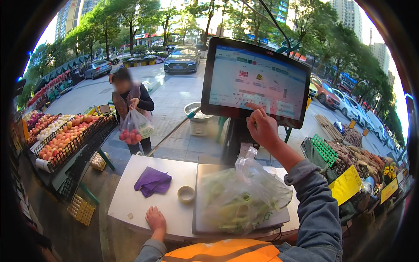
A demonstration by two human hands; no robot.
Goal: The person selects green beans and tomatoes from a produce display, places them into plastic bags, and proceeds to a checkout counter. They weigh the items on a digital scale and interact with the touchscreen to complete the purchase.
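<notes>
My right hand is raised to the touch screen of a point-of-sale terminal, its index finger extended at the on-screen keyboard. It holds nothing; the other fingers are curled. Below it, a knotted clear plastic bag of leafy green vegetables lies on the metal plate of a weighing scale. My left hand rests on the near edge of the white table, fingers somewhat apart, with nothing in it. Beyond that hand are a folded purple cloth and a roll of tape.
Across the table at left stands a person holding plastic bags with red fruit. Crates of peach-coloured fruit flank the left side, root vegetables the right. A metal basin stands behind the table, and egg trays lie low at left.
</notes>
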